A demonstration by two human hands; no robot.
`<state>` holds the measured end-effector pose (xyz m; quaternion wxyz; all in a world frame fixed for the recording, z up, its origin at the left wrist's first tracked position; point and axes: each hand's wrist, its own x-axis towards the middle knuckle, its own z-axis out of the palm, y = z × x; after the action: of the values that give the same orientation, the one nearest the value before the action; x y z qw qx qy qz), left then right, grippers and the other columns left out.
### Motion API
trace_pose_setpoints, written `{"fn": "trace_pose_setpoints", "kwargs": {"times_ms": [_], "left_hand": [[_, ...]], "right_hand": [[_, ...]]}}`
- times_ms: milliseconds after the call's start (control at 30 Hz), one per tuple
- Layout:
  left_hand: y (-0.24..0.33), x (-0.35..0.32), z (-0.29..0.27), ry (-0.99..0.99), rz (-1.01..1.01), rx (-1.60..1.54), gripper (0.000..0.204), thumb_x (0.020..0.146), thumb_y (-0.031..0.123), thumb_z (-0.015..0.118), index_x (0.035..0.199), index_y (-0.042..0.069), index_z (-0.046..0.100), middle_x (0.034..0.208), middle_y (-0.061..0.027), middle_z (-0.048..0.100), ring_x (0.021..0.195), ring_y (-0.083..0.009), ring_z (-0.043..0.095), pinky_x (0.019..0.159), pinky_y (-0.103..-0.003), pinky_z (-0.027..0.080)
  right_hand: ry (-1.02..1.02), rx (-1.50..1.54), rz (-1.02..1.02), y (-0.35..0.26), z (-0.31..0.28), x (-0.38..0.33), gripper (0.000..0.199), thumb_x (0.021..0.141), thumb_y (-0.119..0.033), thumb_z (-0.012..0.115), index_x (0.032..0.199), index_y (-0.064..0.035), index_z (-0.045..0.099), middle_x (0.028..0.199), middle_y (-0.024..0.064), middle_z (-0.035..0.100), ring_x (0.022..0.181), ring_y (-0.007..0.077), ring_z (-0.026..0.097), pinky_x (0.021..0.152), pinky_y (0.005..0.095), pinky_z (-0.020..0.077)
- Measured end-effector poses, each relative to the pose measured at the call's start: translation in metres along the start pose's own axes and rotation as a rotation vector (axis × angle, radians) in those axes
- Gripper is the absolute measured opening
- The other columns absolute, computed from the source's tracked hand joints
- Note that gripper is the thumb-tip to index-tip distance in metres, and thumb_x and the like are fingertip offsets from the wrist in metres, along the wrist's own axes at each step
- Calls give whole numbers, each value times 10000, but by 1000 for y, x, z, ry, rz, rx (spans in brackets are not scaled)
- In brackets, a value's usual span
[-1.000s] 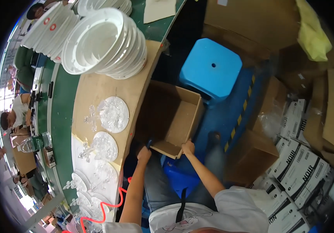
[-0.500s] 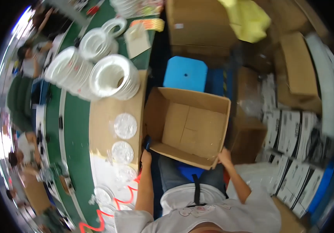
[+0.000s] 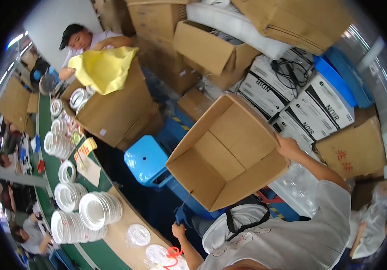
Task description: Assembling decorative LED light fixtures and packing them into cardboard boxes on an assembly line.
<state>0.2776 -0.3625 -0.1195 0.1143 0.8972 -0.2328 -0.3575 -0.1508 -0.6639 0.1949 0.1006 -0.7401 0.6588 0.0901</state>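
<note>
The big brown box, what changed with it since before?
The open brown box swung right, away from the bench. The left hand, with a blue tool, is now farther from it. The right hand still grips it; the blue stool looks unmoved.

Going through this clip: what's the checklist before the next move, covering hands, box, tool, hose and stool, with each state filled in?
1. Right hand gripping the box: ok, it holds the rim.
2. Left hand holding the blue tool: ok.
3. Both hands on the box: not ok, only the right grips it.
4. Box open, its inside in view: ok.
5. Red hose joined to the tool: cannot tell, no joint shows.
6. Box apart from the stool: cannot tell, they meet in the picture but contact is unclear.
</note>
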Motion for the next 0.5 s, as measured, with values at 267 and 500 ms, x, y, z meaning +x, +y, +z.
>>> {"fn": "trace_pose_setpoints", "kwargs": {"times_ms": [267,500], "left_hand": [[-47,41,-5,208,-193,215,301,715,106,509,979,-6,418,950,-221,533,863,-375,558,757,-451,454],[-132,120,10,54,26,195,259,647,139,616,805,-66,601,848,-239,600,806,-335,596,650,-383,471]], "right_hand": [[193,583,447,55,-16,-143,380,644,-139,509,1010,-44,543,698,103,593,553,203,582,449,318,465],[566,1092,837,55,-10,-332,242,628,-170,521,819,-24,551,638,29,512,519,115,490,369,232,358]]}}
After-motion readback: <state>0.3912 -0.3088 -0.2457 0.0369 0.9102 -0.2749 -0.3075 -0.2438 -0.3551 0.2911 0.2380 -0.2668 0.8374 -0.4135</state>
